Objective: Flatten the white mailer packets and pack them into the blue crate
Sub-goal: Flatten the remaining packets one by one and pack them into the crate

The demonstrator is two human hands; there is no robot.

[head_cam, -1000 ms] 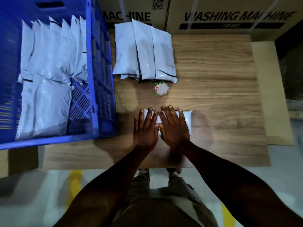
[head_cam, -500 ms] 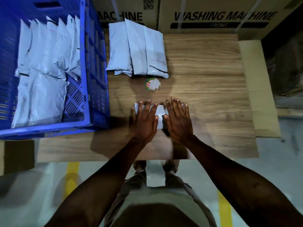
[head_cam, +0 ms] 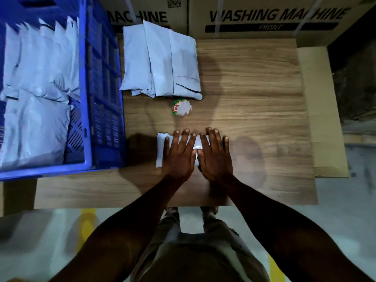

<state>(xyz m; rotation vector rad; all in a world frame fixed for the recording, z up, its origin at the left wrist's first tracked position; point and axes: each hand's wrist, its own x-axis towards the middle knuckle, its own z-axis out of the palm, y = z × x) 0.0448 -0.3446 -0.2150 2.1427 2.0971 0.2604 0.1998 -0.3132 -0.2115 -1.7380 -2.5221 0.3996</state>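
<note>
Pressing the white mailer packet flat on the desk, long axis left-right | left hand and right hand on it, fingers straight, no grip closed | blue crate lies left, so my left hand is nearer | unflattened pile beyond.

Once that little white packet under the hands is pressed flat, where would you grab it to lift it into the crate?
Probably by its left short edge. The white mailer packet lies flat on the wooden table, and that end pokes out past the left hand, nearest the blue crate. Pinch from the left, thumb on top.
</note>
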